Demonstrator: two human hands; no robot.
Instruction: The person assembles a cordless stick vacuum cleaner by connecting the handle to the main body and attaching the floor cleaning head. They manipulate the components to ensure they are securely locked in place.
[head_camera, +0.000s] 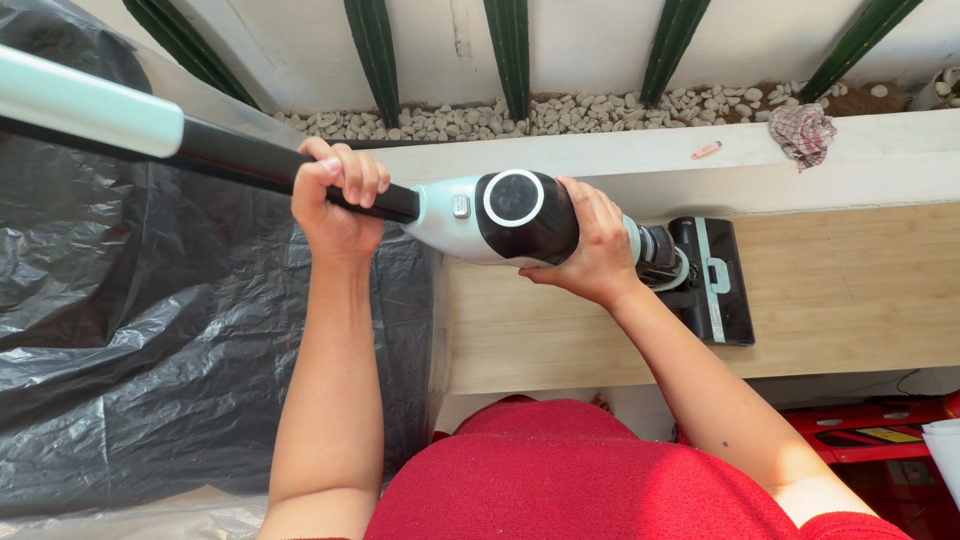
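Both hands' fingers clamped on stick vacuum (500, 215), long axis left-right, floor head (712, 280) pointing right on wooden floor (850, 290).

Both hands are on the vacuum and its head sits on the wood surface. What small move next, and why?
Probably slide the head a little further right along the wood surface. The left hand grips the black handle, the right hand steadies the body, and the head lies flat with bare wood beyond it.

Black plastic sheeting (120, 330), left; white pebbles (560, 112), far; checked rag (803, 131) and small pink item (706, 151) on far ledge (880, 160); red crate (870, 425), near right.
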